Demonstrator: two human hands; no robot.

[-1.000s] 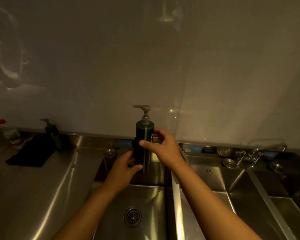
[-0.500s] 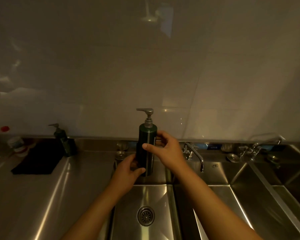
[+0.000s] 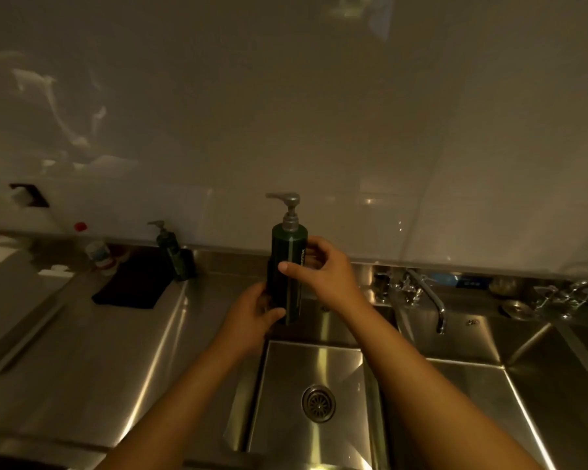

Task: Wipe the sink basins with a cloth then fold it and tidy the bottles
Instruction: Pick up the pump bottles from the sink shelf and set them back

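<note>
Bottle (image 3: 287,273) held upright in both hands above the sink's (image 3: 314,364) back edge.

Cloth (image 3: 131,288) lies folded flat on the counter (image 3: 82,361) at left, a second pump bottle (image 3: 172,252) touching its far corner. Left hand (image 3: 252,320) grips the held bottle's base; right hand (image 3: 323,271) wraps its middle. Tap (image 3: 425,296) stands right.

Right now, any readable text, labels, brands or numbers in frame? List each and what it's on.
Nothing can be read for certain.
Tall dark green pump bottle, held by both hands: pale vertical lettering down its side, too blurred to read.
Smaller dark pump bottle by the folded black cloth: no lettering visible.
Small white jar with a blue label: print too small to read.
</note>
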